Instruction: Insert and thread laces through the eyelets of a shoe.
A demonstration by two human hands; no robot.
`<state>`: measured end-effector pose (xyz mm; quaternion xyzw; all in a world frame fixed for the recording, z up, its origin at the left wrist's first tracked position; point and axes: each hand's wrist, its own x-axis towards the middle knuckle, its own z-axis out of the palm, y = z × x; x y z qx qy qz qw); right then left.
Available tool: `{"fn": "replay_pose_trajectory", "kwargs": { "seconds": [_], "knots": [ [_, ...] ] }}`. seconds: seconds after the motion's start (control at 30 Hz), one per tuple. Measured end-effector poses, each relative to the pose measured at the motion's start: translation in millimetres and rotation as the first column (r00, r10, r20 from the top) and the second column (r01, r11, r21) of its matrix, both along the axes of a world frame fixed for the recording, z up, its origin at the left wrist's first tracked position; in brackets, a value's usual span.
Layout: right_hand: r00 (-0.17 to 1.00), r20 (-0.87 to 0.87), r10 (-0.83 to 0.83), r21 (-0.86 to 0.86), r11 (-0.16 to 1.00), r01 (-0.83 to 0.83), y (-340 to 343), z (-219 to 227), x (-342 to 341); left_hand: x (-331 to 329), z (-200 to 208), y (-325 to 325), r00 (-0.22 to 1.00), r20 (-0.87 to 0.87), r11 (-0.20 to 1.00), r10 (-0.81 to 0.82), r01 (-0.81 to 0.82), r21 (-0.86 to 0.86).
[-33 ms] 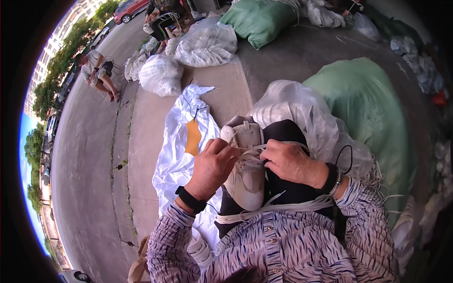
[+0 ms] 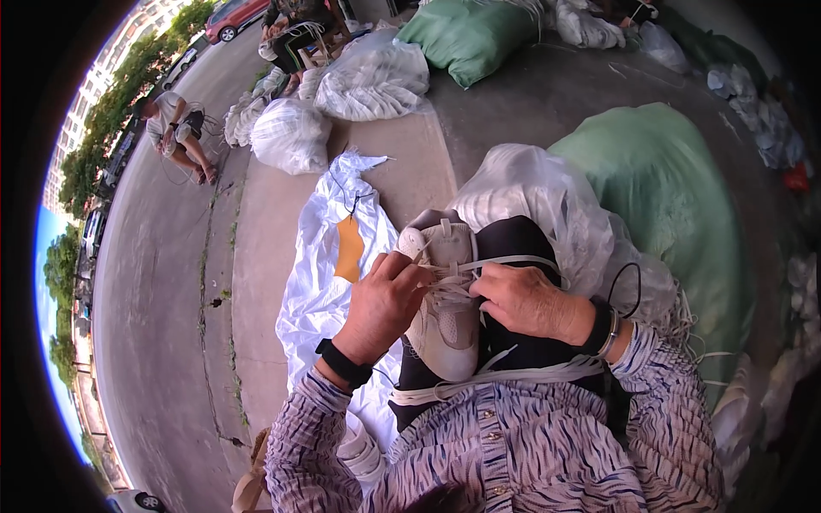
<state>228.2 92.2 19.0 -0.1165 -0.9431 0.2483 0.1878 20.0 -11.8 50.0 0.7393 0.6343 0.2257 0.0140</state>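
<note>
Sneaker [image 2: 451, 346] lying along left edge of lap [image 2: 506, 335], toe toward body, apparently keeping laces [image 2: 453, 291] facing up; left hand [image 2: 386, 299] and right hand [image 2: 534, 301] pinching laces, fingers narrow; lace bundle [image 2: 530, 374] lying across near edge.

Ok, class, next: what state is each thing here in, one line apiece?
Left hand: closed, pinching lace
Right hand: closed, pinching lace
Shoe: unworn, untied
Lace: loose, unknotted
Bundle of laces: draped
White sheet: wrinkled, spread out
Near green bag: full, bulging
Near clear bag: stuffed
</note>
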Motion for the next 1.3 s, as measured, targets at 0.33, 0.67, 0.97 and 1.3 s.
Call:
{"fn": "replay_pose_trajectory", "kwargs": {
  "seconds": [0.33,0.67,0.97,1.3],
  "knots": [
    [0.999,0.034,-0.013,0.084,0.996,0.010,-9.8,3.1,5.1,6.1,-16.9,3.7,0.905,0.399,0.983,0.145,-0.178,0.046],
    [0.999,-0.046,-0.019,-0.058,0.998,0.017,-3.3,0.5,8.0,-3.8,10.5,-4.2,0.991,0.070,0.984,-0.116,0.124,-0.126],
    [0.940,-0.164,-0.298,-0.248,0.935,0.254,22.4,8.1,-0.4,4.1,6.3,12.7,0.992,0.021,0.990,-0.121,0.119,0.080],
    [0.970,0.091,-0.226,-0.364,0.899,0.243,29.2,15.8,-15.0,10.4,-31.7,23.9,0.895,0.411,0.965,0.172,-0.238,0.113]
  ]
}}
